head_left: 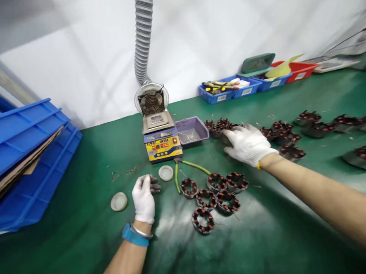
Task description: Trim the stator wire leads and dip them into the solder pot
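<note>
Your gloved right hand [247, 145] reaches over the back cluster of copper-wound rings [224, 125] on the green tabletop [96, 241]; whether it grips one cannot be told; your left hand [144, 200], fingers loosely curled, appears unladen near a pale dish [166, 173]; a sound pickup likely means pinching one ring by its outer wall, sparing the windings, and lifting straight so wire ends clear neighbouring rings

White knit gloves with greyed fingertips [154, 187], one yellow-edged cuff [258, 165], a blue wristband [134, 236] and a silver-coloured bangle [141, 232].
</note>
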### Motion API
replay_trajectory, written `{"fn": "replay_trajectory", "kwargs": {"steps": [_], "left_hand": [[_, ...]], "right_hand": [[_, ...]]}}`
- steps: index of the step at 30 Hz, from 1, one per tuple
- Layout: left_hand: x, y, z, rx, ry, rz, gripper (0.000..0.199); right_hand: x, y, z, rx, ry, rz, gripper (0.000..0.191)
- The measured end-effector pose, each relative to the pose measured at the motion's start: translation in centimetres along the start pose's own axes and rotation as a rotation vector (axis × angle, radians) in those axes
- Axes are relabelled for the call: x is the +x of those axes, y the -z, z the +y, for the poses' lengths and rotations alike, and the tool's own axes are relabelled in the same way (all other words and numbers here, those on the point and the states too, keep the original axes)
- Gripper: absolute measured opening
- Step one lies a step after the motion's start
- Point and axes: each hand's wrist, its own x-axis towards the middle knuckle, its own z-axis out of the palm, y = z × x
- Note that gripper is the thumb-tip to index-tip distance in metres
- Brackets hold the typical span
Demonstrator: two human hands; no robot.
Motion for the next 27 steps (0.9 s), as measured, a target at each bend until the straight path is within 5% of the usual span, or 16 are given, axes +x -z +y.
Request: {"fn": "replay_trajectory", "kwargs": {"steps": [5, 9, 12, 14, 16, 20, 27], "left_hand": [[0.1, 0.4, 0.7, -0.015, -0.019, 0.019, 0.05], [-1.8, 0.1, 1.7, -0.03, -0.034, -0.082, 0.048], [-4.1, -0.1, 2.3, -0.103, -0.007, -0.359, 0.075], [-5.2, 0.0, 2.6, -0.176, 0.012, -0.461, 0.078], [-5.5, 0.3, 2.7, -0.263, 0.063, -0.42, 0.062], [-4.9, 0.6, 2.8, -0.457, 0.235, -0.185, 0.037], [-6.0, -0.2, 2.8, -0.603, 0.413, -0.151, 0.019]], "right_hand": [[-0.3, 1.2, -2.3, 0.046, -0.08, -0.024, 0.042], [-3.6, 3.6, -7.1, 0.223, 0.0, -0.029, 0.046], [-6.4, 3.7, -12.2, 0.342, 0.281, -0.058, 0.048], [-7.5, 2.6, -15.0, 0.441, 0.713, 0.054, 0.043], [-7.8, 1.1, -16.8, 0.467, 0.931, 0.237, 0.042], [-7.6, -1.1, -17.2, 0.387, 0.965, 0.492, 0.021], [-8.0, -0.9, -16.6, 0.293, 0.908, 0.459, 0.02]]}}
